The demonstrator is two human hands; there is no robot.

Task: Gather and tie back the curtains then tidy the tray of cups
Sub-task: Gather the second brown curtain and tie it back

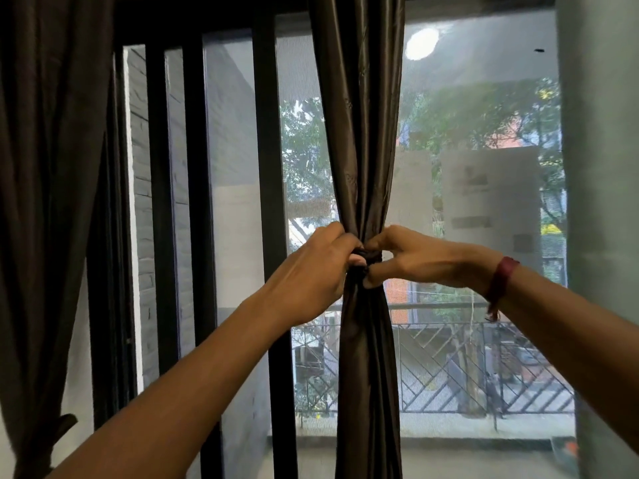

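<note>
A dark brown satin curtain (359,133) hangs in the middle of the window, bunched into a narrow waist at hand height. A dark tie band (368,259) wraps that waist. My left hand (318,267) grips the band and the gathered cloth from the left, fingers curled round it. From the right, my right hand (408,257) pinches the band between thumb and fingers; a red thread sits on that wrist. A second brown curtain (52,202) hangs at the far left, gathered low with its own tie (64,426). No tray or cups are in view.
Black window frame bars (269,167) stand left of the middle curtain. Behind it a mesh screen (484,167) shows a balcony railing, trees and buildings. A pale wall (601,202) borders the right edge.
</note>
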